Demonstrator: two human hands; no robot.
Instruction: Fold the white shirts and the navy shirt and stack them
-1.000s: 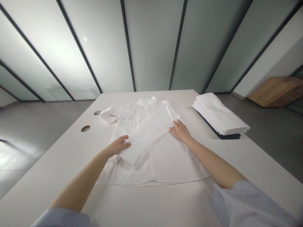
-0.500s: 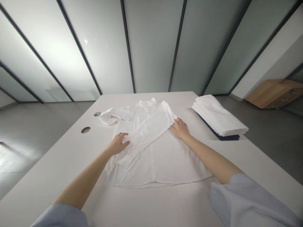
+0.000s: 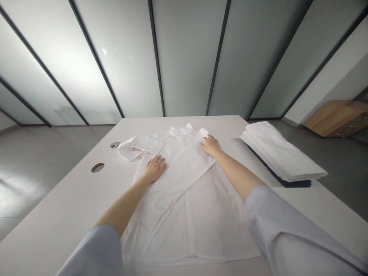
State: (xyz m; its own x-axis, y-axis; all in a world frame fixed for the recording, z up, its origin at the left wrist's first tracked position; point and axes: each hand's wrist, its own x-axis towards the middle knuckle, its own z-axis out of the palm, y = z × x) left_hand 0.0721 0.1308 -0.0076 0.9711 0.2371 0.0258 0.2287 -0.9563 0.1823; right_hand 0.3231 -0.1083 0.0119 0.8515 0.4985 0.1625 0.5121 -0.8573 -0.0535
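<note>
A white button-up shirt [image 3: 178,172] lies spread on the table, its collar toward the far edge and its hem close to me. One sleeve [image 3: 135,147] sticks out to the left in loose creases, while the right side is folded diagonally across the front. Flat on the left part of the cloth rests my left hand [image 3: 155,168], fingers stretched out. My right hand [image 3: 211,145] touches the folded edge near the right shoulder with its fingers apart. A short button strip [image 3: 188,222] shows below the fold.
Folded white cloths [image 3: 283,151] are stacked on dark navy ones [image 3: 296,183] at the table's right edge. Two round holes [image 3: 97,168] pierce the white table [image 3: 71,214] on the left. Frosted glass panels stand behind; a wooden cabinet [image 3: 336,117] is at the far right.
My right hand has moved up along the folded edge toward the shoulder. My left hand has shifted forward and right and now lies flat on the shirt. The view has come closer to the table.
</note>
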